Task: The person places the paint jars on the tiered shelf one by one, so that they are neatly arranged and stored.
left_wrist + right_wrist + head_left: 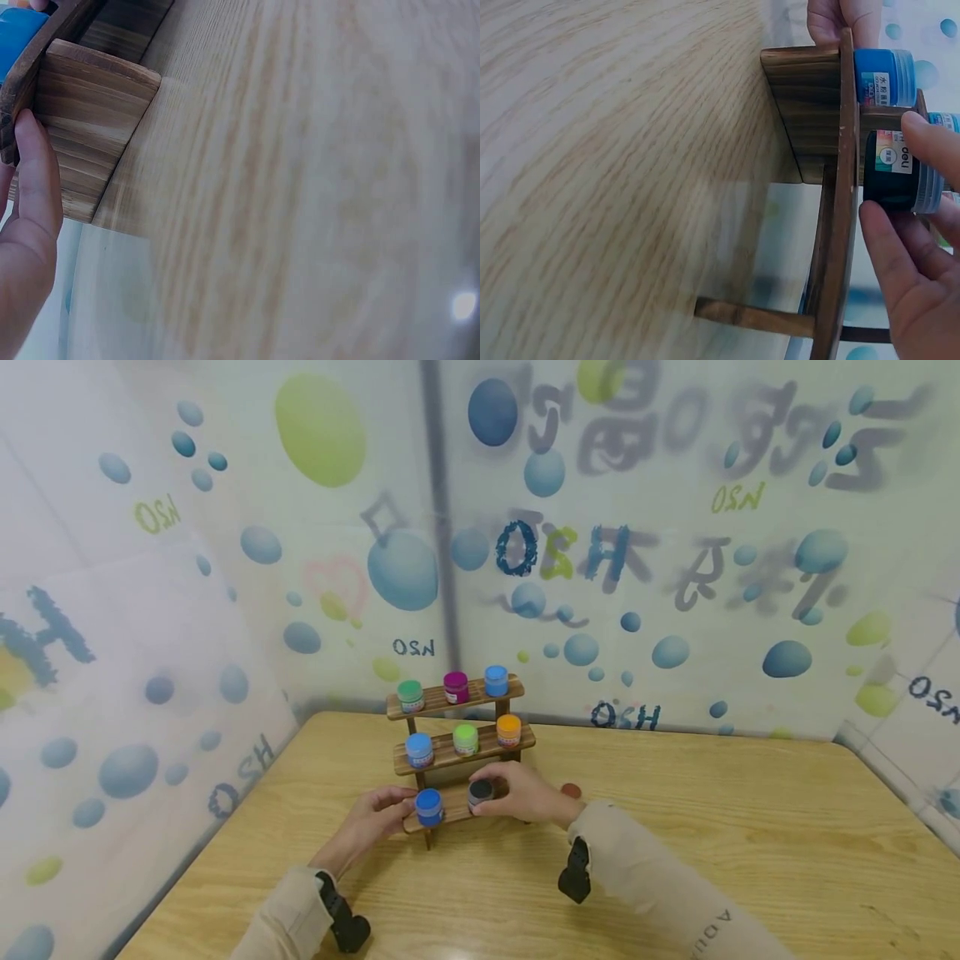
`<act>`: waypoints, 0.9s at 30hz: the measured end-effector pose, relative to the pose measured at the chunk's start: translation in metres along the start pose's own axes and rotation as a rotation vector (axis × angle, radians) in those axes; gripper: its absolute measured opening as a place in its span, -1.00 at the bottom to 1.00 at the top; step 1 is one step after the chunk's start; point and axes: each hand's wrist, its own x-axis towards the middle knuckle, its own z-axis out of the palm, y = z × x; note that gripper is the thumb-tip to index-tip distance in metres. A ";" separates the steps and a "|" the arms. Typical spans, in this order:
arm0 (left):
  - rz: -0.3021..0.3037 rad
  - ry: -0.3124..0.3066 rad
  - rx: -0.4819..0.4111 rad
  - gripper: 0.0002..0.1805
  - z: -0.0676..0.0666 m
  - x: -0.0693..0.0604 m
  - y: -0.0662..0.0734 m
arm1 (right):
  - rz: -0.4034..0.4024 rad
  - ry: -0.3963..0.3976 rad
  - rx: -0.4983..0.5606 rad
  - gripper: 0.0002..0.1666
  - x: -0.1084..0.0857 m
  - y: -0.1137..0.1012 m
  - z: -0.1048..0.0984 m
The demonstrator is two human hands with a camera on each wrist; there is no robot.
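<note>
A three-tier wooden display rack (453,810) bears small paint jars. My right hand (517,793) pinches a black paint jar (891,171) between thumb and fingers, at the bottom shelf's middle. In the right wrist view the jar's base is close to the shelf board; I cannot tell whether they touch. At the left end of that shelf my left hand (371,822) grips the board, with a finger (39,172) against its edge in the left wrist view. Right beside this hand stands a dark blue paint jar (429,807).
The middle shelf holds a light blue jar (419,749), a lime green jar (466,740) and an orange jar (508,731). On top are a green jar (410,695), a purple jar (456,687) and a blue jar (497,681). A reddish-brown round thing (571,791) lies behind my right wrist.
</note>
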 end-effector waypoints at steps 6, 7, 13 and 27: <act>0.004 -0.004 -0.002 -0.60 0.000 -0.001 0.001 | 0.002 -0.004 -0.021 -0.50 0.004 -0.001 0.004; 0.004 -0.003 -0.003 -0.60 0.000 -0.001 0.001 | 0.001 -0.003 -0.019 -0.51 0.004 -0.001 0.005; 0.000 -0.001 -0.014 -0.61 0.000 0.000 0.001 | 0.001 0.006 -0.021 -0.52 0.006 0.000 0.006; 0.021 -0.009 -0.020 -0.59 0.000 0.001 -0.003 | 0.031 0.019 0.012 -0.57 0.005 0.004 0.006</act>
